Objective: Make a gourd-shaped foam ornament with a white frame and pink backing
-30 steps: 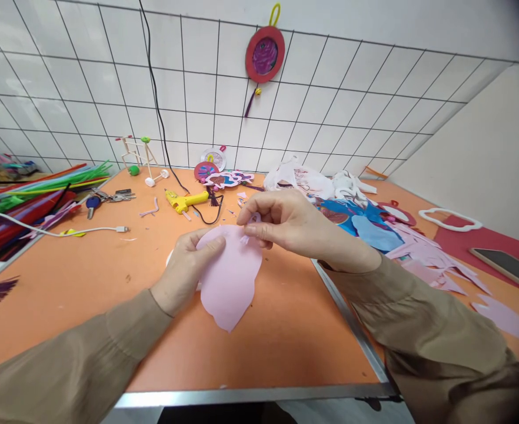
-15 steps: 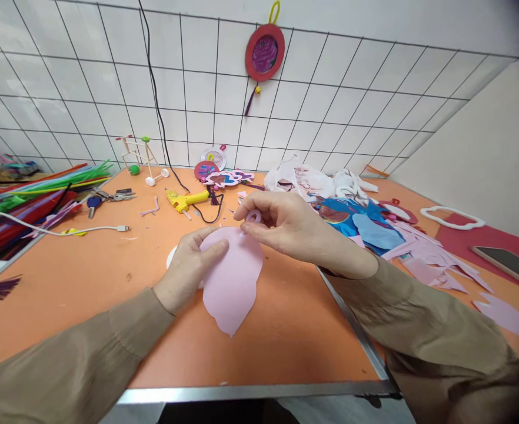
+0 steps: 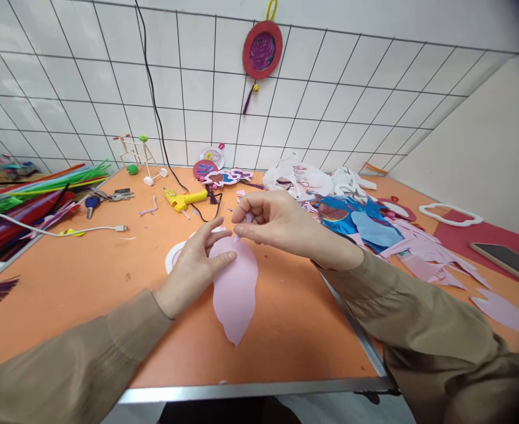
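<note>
— What is nearest you?

— The table's metal front edge (image 3: 242,391), then bare orange tabletop (image 3: 295,335) up to my hands.

— And the pink cutout (image 3: 235,288)?

— It is straight ahead, between my hands, its pointed tip toward me. Whether the tip touches the tabletop, I can't tell.

— How are your fingers?

— My left hand (image 3: 193,265) is loosely spread, the thumb lying over the cutout's left side and the fingers well apart from it; I can't tell whether the thumb presses. My right hand (image 3: 277,224) pinches a small pink strip (image 3: 248,218) at the cutout's top, thumb and forefinger closed.

— Any room?

— Plenty over my left forearm, and right of the cutout as far as a metal strip (image 3: 365,344) running beside my sleeve. A white rim (image 3: 169,259) pokes out behind my left hand.

— Farther off?

— Pink scraps (image 3: 418,253) crowd the space beyond my right forearm. A yellow glue gun (image 3: 183,200) lies past my left fingers. A white bag (image 3: 299,175) sits near the tiled wall (image 3: 193,88), where a red-rimmed disc (image 3: 246,53) hangs.
</note>
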`<state>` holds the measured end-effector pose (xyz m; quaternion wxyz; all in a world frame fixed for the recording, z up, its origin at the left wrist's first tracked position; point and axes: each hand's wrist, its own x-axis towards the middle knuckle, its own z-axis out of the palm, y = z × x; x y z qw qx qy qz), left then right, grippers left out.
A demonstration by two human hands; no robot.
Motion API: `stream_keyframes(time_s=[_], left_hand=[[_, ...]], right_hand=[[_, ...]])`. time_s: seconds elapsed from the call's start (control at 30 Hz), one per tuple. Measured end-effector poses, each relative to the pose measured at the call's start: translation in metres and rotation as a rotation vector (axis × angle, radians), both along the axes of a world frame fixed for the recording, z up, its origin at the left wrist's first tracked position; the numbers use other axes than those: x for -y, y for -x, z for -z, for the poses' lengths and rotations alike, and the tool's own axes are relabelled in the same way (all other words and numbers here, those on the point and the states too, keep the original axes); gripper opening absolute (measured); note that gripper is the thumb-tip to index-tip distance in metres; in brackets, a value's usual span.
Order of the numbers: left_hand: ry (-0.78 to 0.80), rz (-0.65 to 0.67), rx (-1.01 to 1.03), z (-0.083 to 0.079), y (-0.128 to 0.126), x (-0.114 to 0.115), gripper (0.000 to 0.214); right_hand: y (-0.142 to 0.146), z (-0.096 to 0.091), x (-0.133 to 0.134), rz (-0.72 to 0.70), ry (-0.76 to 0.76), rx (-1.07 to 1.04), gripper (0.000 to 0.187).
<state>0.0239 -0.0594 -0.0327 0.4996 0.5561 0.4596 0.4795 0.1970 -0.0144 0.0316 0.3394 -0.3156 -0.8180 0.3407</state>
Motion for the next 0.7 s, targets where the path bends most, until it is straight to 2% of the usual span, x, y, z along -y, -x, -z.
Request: stream_keyframes(time_s=[0.1,0.17,0.23,0.37,0.57,0.7], left_hand=[[-0.149,-0.08,-0.156,0.003,0.0,0.0,0.058],[-0.279,-0.142,-0.239,0.001,0.0,0.002,0.044],[-0.337,-0.173,-0.25,-0.003,0.0,0.004,0.029],[-0.2,-0.081,-0.114,-0.012,-0.002,0.01,0.015],[-0.124,-0.018,0.005,-0.017,-0.003,0.011,0.02],[0.025,0.135,0.246,-0.018,-0.001,0.009,0.019]], right_hand=[[0.0,0.001,-0.001,0.015,0.045,-0.013,0.002],[0.0,0.002,0.0,0.028,0.056,-0.025,0.003],[0.001,0.002,0.002,0.029,0.062,-0.034,0.005],[0.005,0.002,0.006,0.002,0.083,-0.042,0.003],[0.008,0.004,0.01,-0.027,0.005,-0.087,0.008],[0.005,0.001,0.008,-0.148,-0.05,-0.1,0.009]])
